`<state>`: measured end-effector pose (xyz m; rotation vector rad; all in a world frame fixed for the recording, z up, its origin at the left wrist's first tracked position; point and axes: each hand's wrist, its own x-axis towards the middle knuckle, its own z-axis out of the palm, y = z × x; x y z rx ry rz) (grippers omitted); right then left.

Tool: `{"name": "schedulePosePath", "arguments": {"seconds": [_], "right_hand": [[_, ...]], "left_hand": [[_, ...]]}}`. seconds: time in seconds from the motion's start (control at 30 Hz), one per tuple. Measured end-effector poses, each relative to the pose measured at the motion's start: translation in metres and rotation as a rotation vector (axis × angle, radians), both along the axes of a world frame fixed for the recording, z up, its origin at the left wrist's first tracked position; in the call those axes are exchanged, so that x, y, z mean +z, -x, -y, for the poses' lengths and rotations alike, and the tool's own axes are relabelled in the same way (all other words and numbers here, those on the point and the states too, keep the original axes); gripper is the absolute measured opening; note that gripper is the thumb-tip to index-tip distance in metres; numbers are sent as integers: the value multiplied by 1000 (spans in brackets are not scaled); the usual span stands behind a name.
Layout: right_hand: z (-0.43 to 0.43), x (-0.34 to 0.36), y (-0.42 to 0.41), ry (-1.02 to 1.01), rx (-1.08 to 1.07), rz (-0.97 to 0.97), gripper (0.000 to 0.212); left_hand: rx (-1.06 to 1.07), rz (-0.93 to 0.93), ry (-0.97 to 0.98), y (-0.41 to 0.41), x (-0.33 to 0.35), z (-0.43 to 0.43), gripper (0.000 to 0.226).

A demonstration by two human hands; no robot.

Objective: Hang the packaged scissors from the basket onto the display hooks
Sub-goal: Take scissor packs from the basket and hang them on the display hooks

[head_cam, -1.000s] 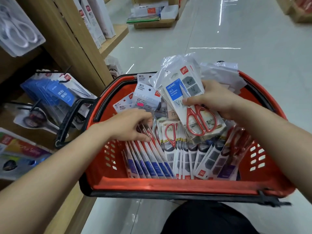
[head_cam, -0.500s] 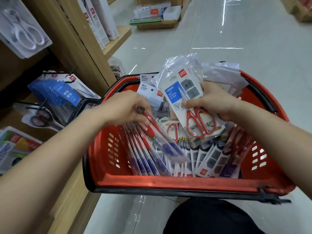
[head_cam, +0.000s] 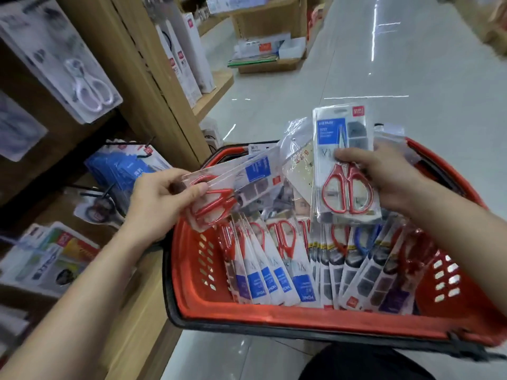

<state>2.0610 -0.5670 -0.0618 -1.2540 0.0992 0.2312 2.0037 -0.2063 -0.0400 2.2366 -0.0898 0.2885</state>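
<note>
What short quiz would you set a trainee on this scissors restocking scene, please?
1. True or false: the left hand grips packaged red-handled scissors above the red basket.
2. The stack of packs in the right hand is: A) held upright over the basket, B) lying on the floor, C) hanging on a hook.
3. Fill in: the display hooks are on the person's ____ side.
Key: 1 true; 2 A; 3 left.
</note>
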Motion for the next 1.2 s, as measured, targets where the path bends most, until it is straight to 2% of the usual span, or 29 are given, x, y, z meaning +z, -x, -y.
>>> {"name": "schedulePosePath", "arguments": {"seconds": [0.07,0.13,0.2,0.33,0.43,0.53,0.63,0.73,0.8,0.93,1.07,1.2], "right_hand": [[-15,5,9,-116,99,-108,21],[-33,10,16,-189,178,-191,9],[-55,15,25,-257,242,-251,10],[-119,31,32,-370,325,-333,50],[-163,44,41,-475,431,-359,50],[-198,50,47,-520,544,-332,47],[-226,54,48,-473,662,-266,48],[-254,58,50,-388,789,-167,50],[-274,62,56,-354,900,-90,52],[-313,74,74,-336,1053,-18,42],[-342,85,99,-328,1202,13,47],[-363,99,133,-340,1262,32,44]], "left_hand": [[125,10,170,11,-6,-3,36],[242,27,340,23,-8,0,26],[324,22,500,35,-10,8,18],[464,29,766,59,4,17,16],[522,93,860,80,16,20,15],[533,98,855,100,23,14,6],[532,-5,839,123,35,-10,13],[582,-11,733,151,48,-34,24],[649,75,681,166,55,-41,24],[757,279,578,195,62,-50,21],[891,377,494,229,69,-55,21],[990,507,559,253,78,-61,20]]}}
